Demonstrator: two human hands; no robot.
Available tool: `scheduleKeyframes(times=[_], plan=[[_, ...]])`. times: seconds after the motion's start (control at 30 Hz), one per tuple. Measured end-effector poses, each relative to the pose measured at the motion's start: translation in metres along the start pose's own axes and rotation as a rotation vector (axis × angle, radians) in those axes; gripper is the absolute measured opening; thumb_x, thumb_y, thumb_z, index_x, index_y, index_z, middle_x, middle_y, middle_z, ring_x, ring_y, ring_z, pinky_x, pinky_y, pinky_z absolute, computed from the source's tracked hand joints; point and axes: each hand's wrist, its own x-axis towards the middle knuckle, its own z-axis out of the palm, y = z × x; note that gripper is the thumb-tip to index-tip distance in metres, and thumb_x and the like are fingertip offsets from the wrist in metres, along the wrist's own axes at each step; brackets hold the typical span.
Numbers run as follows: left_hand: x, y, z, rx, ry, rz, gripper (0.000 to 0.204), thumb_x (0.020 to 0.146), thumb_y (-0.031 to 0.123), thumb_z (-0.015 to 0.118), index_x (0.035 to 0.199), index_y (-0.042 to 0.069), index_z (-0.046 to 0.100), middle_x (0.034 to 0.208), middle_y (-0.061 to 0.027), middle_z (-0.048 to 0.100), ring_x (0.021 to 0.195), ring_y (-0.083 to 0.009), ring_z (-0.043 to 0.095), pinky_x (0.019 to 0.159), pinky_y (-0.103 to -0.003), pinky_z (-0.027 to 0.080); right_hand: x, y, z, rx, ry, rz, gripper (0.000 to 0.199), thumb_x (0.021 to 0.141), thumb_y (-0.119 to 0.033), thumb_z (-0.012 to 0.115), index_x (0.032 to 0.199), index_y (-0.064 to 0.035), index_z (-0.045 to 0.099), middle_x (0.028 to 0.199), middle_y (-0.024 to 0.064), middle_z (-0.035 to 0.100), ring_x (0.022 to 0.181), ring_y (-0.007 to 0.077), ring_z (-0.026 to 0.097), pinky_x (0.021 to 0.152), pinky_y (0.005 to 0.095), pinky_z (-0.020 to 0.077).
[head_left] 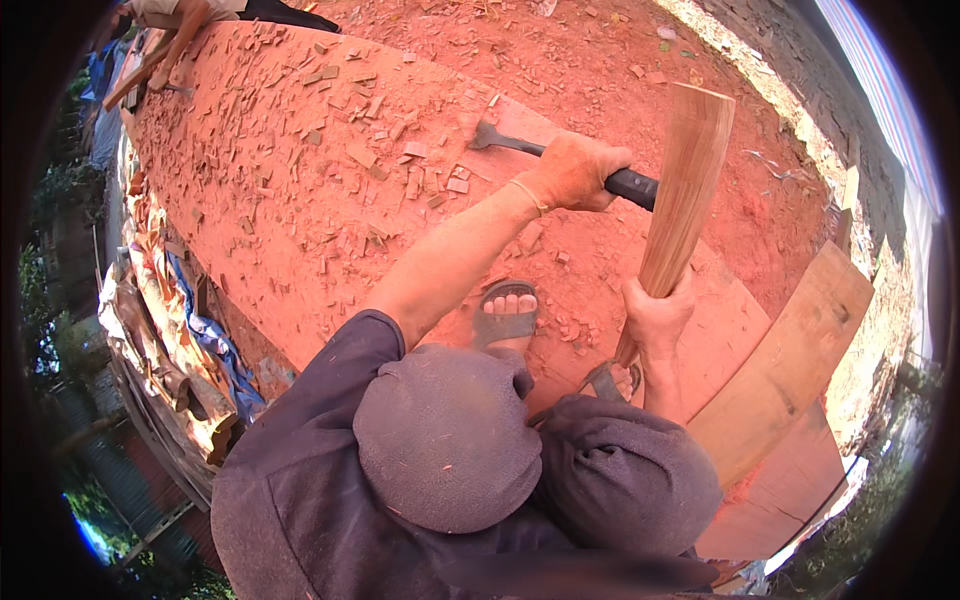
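My left hand [580, 172] is wrapped round a chisel [510, 141] with a black handle. Its flared metal blade points left, at the edge of the reddish wooden slab [300, 230], among scattered chips. A wooden mallet [690, 180], a thick club narrowing toward its grip, stands raised in my right hand [660, 312]. The mallet's broad end is up, close by the butt of the chisel handle; I cannot tell whether they touch. My sandalled feet [508, 305] are between my arms, on or beside the slab.
Many wood chips [372, 165] litter the slab. At the top left a co-worker's hand [165, 72] is beside another wooden mallet [138, 78]. A bare plank [790, 370] lies to my right. Crumpled cloth and sheeting [190, 330] are piled along the left.
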Motion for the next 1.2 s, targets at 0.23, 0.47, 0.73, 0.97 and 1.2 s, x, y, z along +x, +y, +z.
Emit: scheduleKeyframes(times=[0.23, 0.47, 0.73, 0.97, 1.2], plan=[[-0.024, 0.017, -0.017, -0.079, -0.008, 0.133, 0.023, 0.065, 0.019, 0.075, 0.078, 0.014, 0.058, 0.071, -0.0091, 0.062, 0.075, -0.0322, 0.069, 0.061, -0.048, 0.051, -0.032, 0.039, -0.055, 0.207, 0.022, 0.272, 0.023, 0.083, -0.007, 0.073, 0.100, -0.0003, 0.059, 0.076, 0.0057, 0.062, 0.063, 0.0140, 0.061, 0.058, 0.0307, 0.0517], [0.022, 0.007, -0.002, -0.110, -0.026, 0.043, 0.021, 0.072, 0.020, 0.075, 0.076, 0.013, 0.056, 0.066, -0.0099, 0.061, 0.065, -0.0350, 0.066, 0.056, -0.046, 0.049, -0.015, 0.012, -0.117, 0.325, 0.239, 0.168, 0.034, 0.089, -0.011, 0.070, 0.116, 0.0015, 0.054, 0.088, 0.0101, 0.060, 0.073, 0.0187, 0.063, 0.064, 0.0335, 0.0558], [0.037, -0.005, -0.014, -0.184, 0.104, 0.025, 0.018, 0.072, 0.021, 0.077, 0.079, 0.015, 0.061, 0.066, -0.0098, 0.063, 0.065, -0.0344, 0.067, 0.055, -0.044, 0.049, 0.033, -0.045, -0.066, 1.008, 0.324, -0.097, 0.027, 0.091, -0.010, 0.068, 0.112, -0.0015, 0.053, 0.094, 0.0086, 0.061, 0.078, 0.0172, 0.060, 0.068, 0.0339, 0.0552], [0.036, -0.006, -0.009, -0.119, 0.050, -0.017, 0.019, 0.072, 0.022, 0.077, 0.079, 0.014, 0.060, 0.067, -0.0100, 0.064, 0.065, -0.0351, 0.067, 0.056, -0.045, 0.050, 0.024, -0.012, -0.030, -0.101, -0.111, 0.206, 0.029, 0.082, -0.009, 0.077, 0.105, -0.0001, 0.063, 0.081, 0.0029, 0.061, 0.074, 0.0119, 0.062, 0.068, 0.0290, 0.0528], [0.034, -0.008, -0.003, -0.131, 0.073, -0.019, 0.018, 0.073, 0.023, 0.075, 0.079, 0.015, 0.060, 0.066, -0.0097, 0.063, 0.066, -0.0353, 0.067, 0.056, -0.045, 0.050, 0.050, -0.075, -0.057, 0.976, 0.294, -0.113, 0.031, 0.088, -0.005, 0.066, 0.116, -0.0008, 0.051, 0.099, 0.0080, 0.058, 0.083, 0.0177, 0.059, 0.077, 0.0355, 0.0539]])
